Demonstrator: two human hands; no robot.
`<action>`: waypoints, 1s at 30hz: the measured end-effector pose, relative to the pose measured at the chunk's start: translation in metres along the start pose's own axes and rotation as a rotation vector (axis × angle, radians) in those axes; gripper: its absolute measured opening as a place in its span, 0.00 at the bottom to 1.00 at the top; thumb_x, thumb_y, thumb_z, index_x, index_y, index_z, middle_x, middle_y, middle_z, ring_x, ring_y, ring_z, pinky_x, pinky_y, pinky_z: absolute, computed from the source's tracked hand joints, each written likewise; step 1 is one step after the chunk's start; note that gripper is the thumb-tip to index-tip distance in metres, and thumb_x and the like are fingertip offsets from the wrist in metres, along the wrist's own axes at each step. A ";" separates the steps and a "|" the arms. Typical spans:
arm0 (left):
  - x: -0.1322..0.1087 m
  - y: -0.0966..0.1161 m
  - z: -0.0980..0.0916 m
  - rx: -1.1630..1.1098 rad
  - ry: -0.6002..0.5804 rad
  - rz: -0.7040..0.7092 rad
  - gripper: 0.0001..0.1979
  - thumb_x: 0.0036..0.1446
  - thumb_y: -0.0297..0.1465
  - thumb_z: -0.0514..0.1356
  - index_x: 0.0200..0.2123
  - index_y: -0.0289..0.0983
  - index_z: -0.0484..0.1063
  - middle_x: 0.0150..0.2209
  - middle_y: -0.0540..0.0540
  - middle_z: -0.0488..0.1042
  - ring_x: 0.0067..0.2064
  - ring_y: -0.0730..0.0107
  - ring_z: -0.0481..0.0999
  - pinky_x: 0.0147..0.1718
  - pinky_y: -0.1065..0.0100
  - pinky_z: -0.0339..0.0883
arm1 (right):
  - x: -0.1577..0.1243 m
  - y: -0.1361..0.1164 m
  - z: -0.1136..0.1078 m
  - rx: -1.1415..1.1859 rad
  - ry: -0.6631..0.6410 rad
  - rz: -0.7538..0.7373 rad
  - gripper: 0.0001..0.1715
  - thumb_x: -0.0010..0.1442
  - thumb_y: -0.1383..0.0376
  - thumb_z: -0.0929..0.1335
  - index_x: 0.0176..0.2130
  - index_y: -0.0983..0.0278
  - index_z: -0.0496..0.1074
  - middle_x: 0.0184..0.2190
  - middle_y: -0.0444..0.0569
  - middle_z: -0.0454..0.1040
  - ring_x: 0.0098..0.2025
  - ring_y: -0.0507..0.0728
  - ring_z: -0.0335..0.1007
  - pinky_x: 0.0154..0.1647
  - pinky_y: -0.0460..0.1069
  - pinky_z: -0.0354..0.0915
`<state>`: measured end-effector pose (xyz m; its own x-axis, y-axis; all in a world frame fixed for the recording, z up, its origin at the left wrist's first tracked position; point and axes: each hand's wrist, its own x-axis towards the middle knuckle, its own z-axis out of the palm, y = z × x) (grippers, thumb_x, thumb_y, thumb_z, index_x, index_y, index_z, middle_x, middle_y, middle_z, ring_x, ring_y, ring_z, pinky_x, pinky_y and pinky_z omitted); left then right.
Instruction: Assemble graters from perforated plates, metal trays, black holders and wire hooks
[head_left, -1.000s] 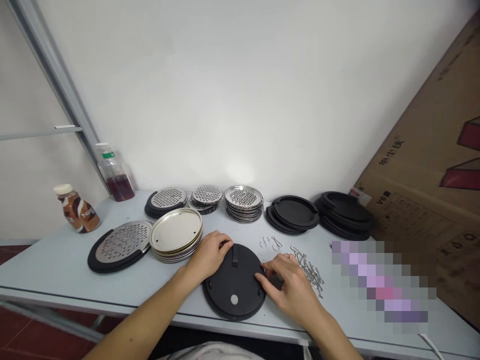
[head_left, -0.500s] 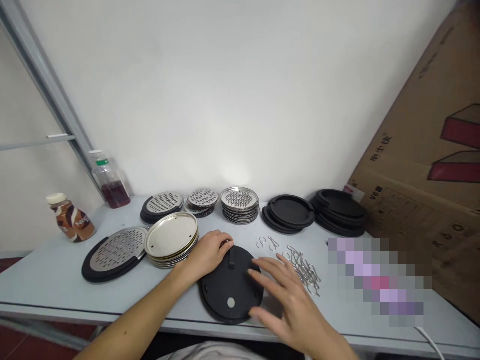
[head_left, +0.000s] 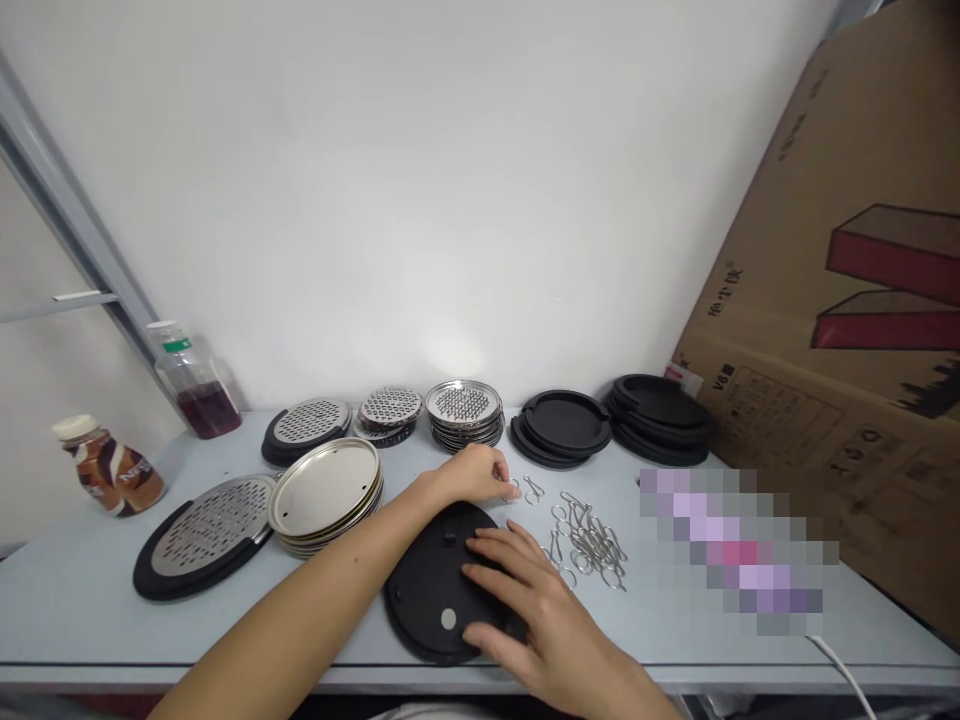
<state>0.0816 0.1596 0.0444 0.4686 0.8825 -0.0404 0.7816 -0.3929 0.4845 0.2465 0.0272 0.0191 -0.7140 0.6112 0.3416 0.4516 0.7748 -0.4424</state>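
Now the right hand (head_left: 544, 610), grip apart, is on a black disc (head_left: 424, 580) near the tabletop's (head_left: 660, 630) front edge. The left hand (head_left: 480, 474) is at a wire clip (head_left: 516, 483); whether pinching, you can't tell.

We take this for a small workshop or hand-assembly corner; we see a plain work table (head_left: 82, 630) against a bare wall (head_left: 450, 200), matching perforated metal discs (head_left: 465, 410) in a stack, stacked black round bases (head_left: 566, 425), a loose heap of wire clips (head_left: 596, 545), and a big printed carton (head_left: 780, 400) alongside.
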 end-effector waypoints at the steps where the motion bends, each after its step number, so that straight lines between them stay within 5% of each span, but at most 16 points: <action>1: 0.001 0.002 0.001 0.002 -0.018 -0.020 0.14 0.53 0.39 0.69 0.37 0.35 0.78 0.36 0.45 0.80 0.39 0.62 0.79 0.39 0.66 0.72 | 0.001 -0.001 0.000 0.007 0.038 0.005 0.27 0.63 0.53 0.67 0.57 0.62 0.72 0.59 0.58 0.69 0.64 0.66 0.61 0.67 0.68 0.52; 7: 0.001 0.012 0.008 -0.004 -0.138 -0.102 0.13 0.66 0.35 0.59 0.51 0.35 0.71 0.50 0.42 0.73 0.46 0.62 0.77 0.44 0.56 0.74 | 0.005 -0.004 0.001 0.033 0.162 -0.038 0.22 0.59 0.58 0.71 0.52 0.63 0.76 0.53 0.58 0.75 0.60 0.67 0.65 0.62 0.64 0.62; 16: -0.009 0.006 -0.004 -0.055 -0.222 -0.148 0.13 0.65 0.34 0.60 0.49 0.34 0.71 0.48 0.43 0.74 0.44 0.63 0.77 0.42 0.58 0.74 | 0.005 -0.001 0.007 0.023 0.236 -0.057 0.19 0.61 0.60 0.70 0.51 0.62 0.76 0.52 0.56 0.76 0.57 0.64 0.68 0.59 0.61 0.65; 20: -0.010 0.004 -0.003 -0.061 -0.266 -0.178 0.14 0.65 0.35 0.60 0.51 0.35 0.70 0.50 0.42 0.73 0.46 0.61 0.77 0.44 0.56 0.74 | 0.016 0.018 -0.007 -0.067 0.368 0.130 0.14 0.67 0.67 0.62 0.45 0.63 0.76 0.42 0.55 0.78 0.45 0.60 0.74 0.47 0.54 0.70; 24: -0.008 0.003 -0.001 -0.080 -0.256 -0.202 0.15 0.65 0.35 0.60 0.52 0.35 0.70 0.51 0.42 0.73 0.47 0.60 0.76 0.44 0.55 0.73 | 0.040 0.044 -0.034 -0.371 0.095 0.570 0.15 0.65 0.70 0.62 0.46 0.66 0.76 0.41 0.57 0.78 0.43 0.61 0.76 0.44 0.52 0.68; 30: -0.018 0.007 -0.005 -0.175 -0.059 -0.178 0.11 0.62 0.33 0.63 0.46 0.34 0.73 0.44 0.44 0.76 0.42 0.63 0.78 0.41 0.61 0.74 | 0.077 0.068 -0.043 -0.446 -0.042 0.690 0.14 0.57 0.75 0.66 0.42 0.70 0.77 0.38 0.66 0.79 0.42 0.68 0.78 0.38 0.53 0.65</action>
<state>0.0761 0.1422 0.0529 0.3569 0.9152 -0.1872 0.7735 -0.1772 0.6085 0.2455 0.1338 0.0511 -0.2131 0.9739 0.0786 0.9602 0.2236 -0.1673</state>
